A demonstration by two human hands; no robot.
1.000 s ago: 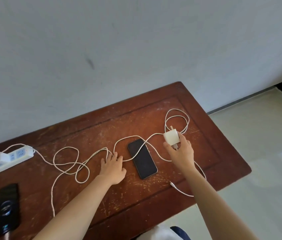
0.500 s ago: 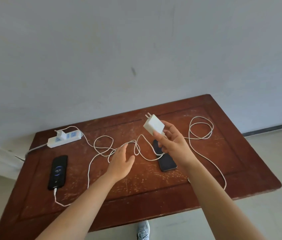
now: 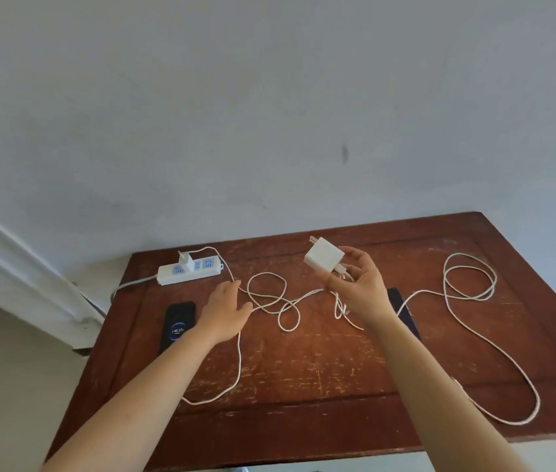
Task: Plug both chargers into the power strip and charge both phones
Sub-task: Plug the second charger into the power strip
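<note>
My right hand (image 3: 358,287) holds a white charger block (image 3: 324,258) above the table, prongs pointing up and left, its white cable (image 3: 470,294) looping off to the right. My left hand (image 3: 225,311) hovers open over the other tangled cable (image 3: 266,301). A white power strip (image 3: 189,274) lies at the table's back left with one white charger (image 3: 186,262) plugged into it. A black phone (image 3: 177,327) with a lit screen lies in front of the strip. A second dark phone (image 3: 404,315) is partly hidden behind my right forearm.
The brown wooden table (image 3: 320,369) stands against a pale grey wall (image 3: 269,114). The power strip's cord runs off the table's left edge. Light floor shows at left and right.
My right hand has carried the charger block up off the table and leftward, closer to the power strip. My left hand has lifted off the table and moved left. The view has swung left.
</note>
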